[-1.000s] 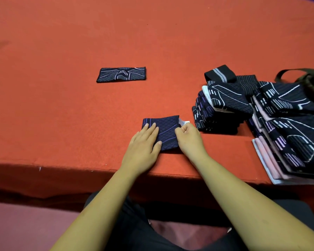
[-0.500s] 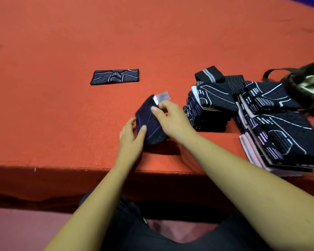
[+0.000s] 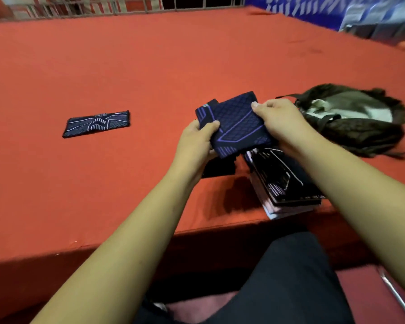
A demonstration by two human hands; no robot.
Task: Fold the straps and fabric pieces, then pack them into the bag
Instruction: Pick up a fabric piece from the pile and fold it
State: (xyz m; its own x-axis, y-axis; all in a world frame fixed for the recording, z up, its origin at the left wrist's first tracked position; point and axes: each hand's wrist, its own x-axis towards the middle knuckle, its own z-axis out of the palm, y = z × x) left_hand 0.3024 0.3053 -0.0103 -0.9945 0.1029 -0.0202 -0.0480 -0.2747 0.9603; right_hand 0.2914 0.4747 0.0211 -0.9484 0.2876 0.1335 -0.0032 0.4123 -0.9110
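A folded dark blue fabric piece with purple lines is held up above the table. My left hand pinches its left edge, thumb on top. My right hand grips its right edge. Beneath my hands lies a stack of dark patterned fabric pieces near the table's front edge, partly hidden by my right arm. A dark bag with a pale lining lies open on the right. Another folded patterned piece lies flat on the left.
The orange table cloth stretches far back and to the left. A metal railing runs behind the table. Blue material sits at the back right. A metal chair leg shows at the lower right.
Both hands have lifted the folded blue piece off the table and carried it right, above the stack and towards the bag. The camera has swung right, so more of the bag shows.
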